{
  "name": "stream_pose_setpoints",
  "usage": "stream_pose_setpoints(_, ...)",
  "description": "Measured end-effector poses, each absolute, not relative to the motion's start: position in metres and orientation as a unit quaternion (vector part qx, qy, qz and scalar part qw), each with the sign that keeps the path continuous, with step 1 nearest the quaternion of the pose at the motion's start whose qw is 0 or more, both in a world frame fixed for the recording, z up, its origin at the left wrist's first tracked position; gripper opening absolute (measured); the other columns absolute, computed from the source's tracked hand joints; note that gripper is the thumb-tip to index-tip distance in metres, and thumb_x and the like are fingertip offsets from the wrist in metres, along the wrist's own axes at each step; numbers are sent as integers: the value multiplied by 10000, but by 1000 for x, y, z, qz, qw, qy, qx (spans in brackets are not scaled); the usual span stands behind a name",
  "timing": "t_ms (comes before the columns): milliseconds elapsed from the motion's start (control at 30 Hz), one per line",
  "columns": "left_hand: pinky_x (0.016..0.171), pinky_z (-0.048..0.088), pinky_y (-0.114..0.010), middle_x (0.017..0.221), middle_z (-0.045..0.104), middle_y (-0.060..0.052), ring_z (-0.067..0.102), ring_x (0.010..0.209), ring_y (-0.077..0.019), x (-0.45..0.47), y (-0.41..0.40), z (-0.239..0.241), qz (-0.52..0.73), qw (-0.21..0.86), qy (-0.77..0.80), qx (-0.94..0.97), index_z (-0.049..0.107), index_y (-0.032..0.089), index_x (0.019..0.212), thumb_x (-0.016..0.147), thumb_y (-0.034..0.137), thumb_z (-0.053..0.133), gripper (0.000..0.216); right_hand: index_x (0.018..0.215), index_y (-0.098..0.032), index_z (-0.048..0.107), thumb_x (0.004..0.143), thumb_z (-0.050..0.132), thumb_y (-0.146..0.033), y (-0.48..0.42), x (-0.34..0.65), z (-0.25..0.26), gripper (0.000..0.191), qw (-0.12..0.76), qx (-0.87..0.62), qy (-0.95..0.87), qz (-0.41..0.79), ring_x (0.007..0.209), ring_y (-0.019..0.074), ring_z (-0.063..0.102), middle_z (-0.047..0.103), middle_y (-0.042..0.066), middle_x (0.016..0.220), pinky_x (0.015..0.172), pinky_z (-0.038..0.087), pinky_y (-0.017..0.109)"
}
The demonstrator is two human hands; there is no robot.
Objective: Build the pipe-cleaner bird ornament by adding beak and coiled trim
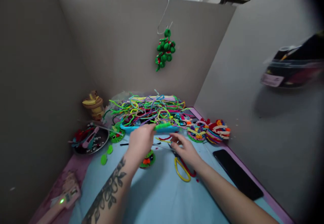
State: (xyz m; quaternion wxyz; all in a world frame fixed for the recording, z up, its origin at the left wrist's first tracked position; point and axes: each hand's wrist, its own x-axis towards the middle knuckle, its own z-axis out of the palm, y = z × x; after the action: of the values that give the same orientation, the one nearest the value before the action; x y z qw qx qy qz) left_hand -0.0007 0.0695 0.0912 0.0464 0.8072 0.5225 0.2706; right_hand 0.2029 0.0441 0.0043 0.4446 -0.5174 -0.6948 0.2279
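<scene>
My left hand (140,141) pinches a fuzzy green pipe cleaner (164,126) in front of a blue tray (126,128) heaped with colourful pipe cleaners (149,109). My right hand (184,148) hovers just right of it, fingers apart, over scissors with yellow and red handles (182,170) lying on the light blue table cover (162,197). A small green and orange craft piece (148,159) lies under my left wrist.
A metal bowl (89,139) of bits sits at left, a pink glue gun (62,200) near the front left. Finished colourful craft pieces (210,131) and a black phone (236,173) lie at right. A green ornament (164,50) hangs on the back partition.
</scene>
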Motion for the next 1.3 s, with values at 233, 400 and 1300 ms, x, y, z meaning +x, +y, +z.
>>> stream_pose_setpoints(233,654,485,-301,837,738,-98,688,771,-249,38,24,50,174,156,451,861,704,207,876,826,229,552,161,948,-182,632,797,599,-527,14,195,-7,377,577,-441,-539,427,580,140,534,569,-2,662,538,445,253)
stream_pose_setpoints(400,684,534,-301,974,723,-93,678,747,-182,19,18,22,316,300,443,784,638,188,1120,800,196,570,328,817,-179,594,896,462,-483,4,200,-8,341,493,-466,-657,328,664,152,575,594,23,727,599,462,253)
stream_pose_setpoints(1300,525,521,-238,632,705,-9,659,571,-159,10,8,9,399,486,532,568,734,186,830,721,270,670,151,830,-224,712,773,657,-186,-6,199,-7,88,496,-503,-638,307,803,178,666,716,31,815,741,533,305)
